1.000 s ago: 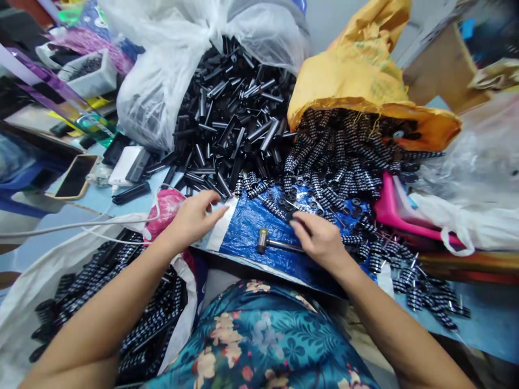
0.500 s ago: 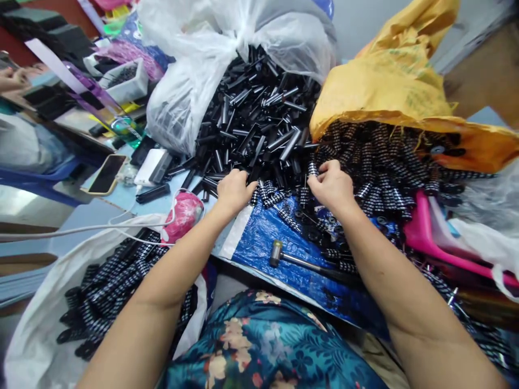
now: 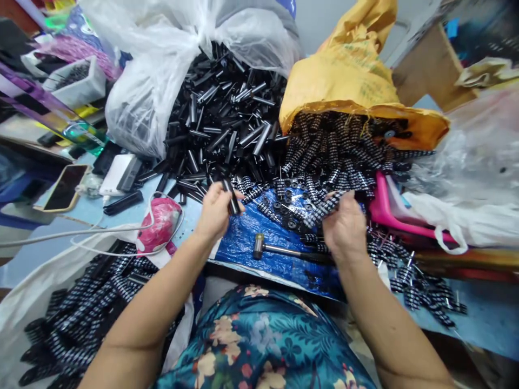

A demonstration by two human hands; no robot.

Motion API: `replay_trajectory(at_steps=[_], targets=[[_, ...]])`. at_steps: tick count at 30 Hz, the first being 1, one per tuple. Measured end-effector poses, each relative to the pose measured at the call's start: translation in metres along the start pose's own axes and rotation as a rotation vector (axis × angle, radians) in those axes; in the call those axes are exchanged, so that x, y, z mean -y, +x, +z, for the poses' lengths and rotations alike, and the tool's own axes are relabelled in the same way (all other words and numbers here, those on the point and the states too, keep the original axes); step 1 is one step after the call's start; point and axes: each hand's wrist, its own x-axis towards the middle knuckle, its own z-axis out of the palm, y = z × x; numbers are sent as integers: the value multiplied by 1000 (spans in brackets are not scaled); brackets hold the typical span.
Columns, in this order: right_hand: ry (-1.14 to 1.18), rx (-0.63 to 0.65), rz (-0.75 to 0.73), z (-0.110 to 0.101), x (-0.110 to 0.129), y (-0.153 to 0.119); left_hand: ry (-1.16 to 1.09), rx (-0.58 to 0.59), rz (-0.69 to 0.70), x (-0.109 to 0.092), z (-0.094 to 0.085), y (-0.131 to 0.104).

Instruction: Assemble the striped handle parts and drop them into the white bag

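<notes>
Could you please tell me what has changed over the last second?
The left hand reached forward to the pile of black tubes and now holds one tube, drawn back toward the person. The right hand reached forward to the checkered rollers and came back holding one roller. The hammer stayed on the blue sheet.

Toward twelve, glossy black tubes (image 3: 227, 116); at one, a yellow-orange sack (image 3: 340, 81); at three, a hot-pink tray (image 3: 383, 208); at six, teal floral fabric (image 3: 259, 340).
</notes>
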Motion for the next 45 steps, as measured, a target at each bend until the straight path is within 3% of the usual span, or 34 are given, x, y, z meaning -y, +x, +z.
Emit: replay_trajectory(at_steps=[3, 5, 8, 15, 18, 24, 27, 35, 40, 45], targets=[[206, 137, 336, 19, -2, -24, -180, 162, -270, 13, 20, -35], [301, 228, 516, 28, 0, -38, -200, 176, -302, 20, 27, -53], [355, 286, 578, 35, 5, -57, -141, 161, -256, 26, 29, -69], [353, 207, 387, 50, -1, -75, 178, 198, 45, 31, 50, -84], [195, 289, 253, 49, -8, -76, 266, 242, 148, 32, 58, -84], [-371, 638, -516, 15, -6, -64, 270, 294, 64, 29, 40, -81], [-456, 754, -697, 8, -4, -62, 263, 315, 39, 31, 32, -82], [-507, 703, -824, 17, 0, -77, 8, 169, -50, 36, 41, -88], [-585, 649, -868, 16, -3, -82, -228, 222, -248, 31, 35, -87], [-602, 725, -730, 18, -1, -86, -251, 316, -464, 25, 25, -87]])
